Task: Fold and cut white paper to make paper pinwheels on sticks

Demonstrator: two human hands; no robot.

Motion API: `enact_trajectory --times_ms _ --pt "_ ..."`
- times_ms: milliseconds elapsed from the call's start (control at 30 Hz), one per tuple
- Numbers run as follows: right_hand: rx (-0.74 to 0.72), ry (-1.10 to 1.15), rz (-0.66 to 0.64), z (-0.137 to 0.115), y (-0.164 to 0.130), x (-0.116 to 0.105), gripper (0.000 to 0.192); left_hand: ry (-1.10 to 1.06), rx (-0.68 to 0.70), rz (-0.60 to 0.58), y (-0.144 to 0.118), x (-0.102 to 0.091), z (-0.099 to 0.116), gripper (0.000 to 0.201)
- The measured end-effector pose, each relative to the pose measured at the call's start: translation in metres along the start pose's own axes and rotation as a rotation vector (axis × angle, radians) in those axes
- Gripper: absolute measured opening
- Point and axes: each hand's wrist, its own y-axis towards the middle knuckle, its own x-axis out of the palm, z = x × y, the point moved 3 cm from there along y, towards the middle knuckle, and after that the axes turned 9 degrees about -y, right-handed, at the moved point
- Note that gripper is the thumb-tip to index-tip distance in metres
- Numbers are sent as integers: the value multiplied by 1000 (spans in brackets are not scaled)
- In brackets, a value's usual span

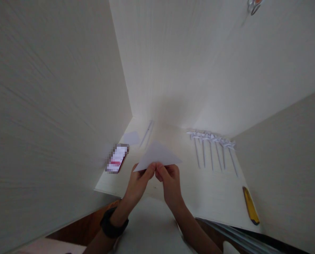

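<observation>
Pale panelled walls close in on three sides of a white table (215, 197), set deep in a corner. Over its middle, both hands pinch the near edge of a folded paper triangle (158, 154): the left hand (139, 183) and right hand (170, 181) meet fingertip to fingertip, thumbs on top. The paper looks light, thin and easily creased, best held along its folded edge as it is now. On the far right lies a row of paper pinwheels (212, 139) on sticks. A yellow cutter (250, 205), perhaps, sits near right; a phone (117, 158) lies left.
</observation>
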Motion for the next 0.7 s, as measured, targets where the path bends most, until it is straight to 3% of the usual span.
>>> enact_trajectory --times_ms 167,367,467,567,633,700 --pt "21 10 -125 -8 -3 5 42 -97 27 79 -7 -7 -5 37" --pt "35 36 -138 -13 -4 -19 35 -115 21 61 -15 4 -7 39" --pt "-15 100 -97 -24 3 -44 33 -248 46 131 -17 3 7 38" --pt "-92 154 -24 -34 13 -69 37 -393 163 222 -16 -3 29 41" --pt "-126 154 -6 -35 16 -73 37 -387 145 201 -15 -3 35 43" --pt "-99 115 -106 -28 14 -62 36 -370 83 182 -15 -2 34 46"
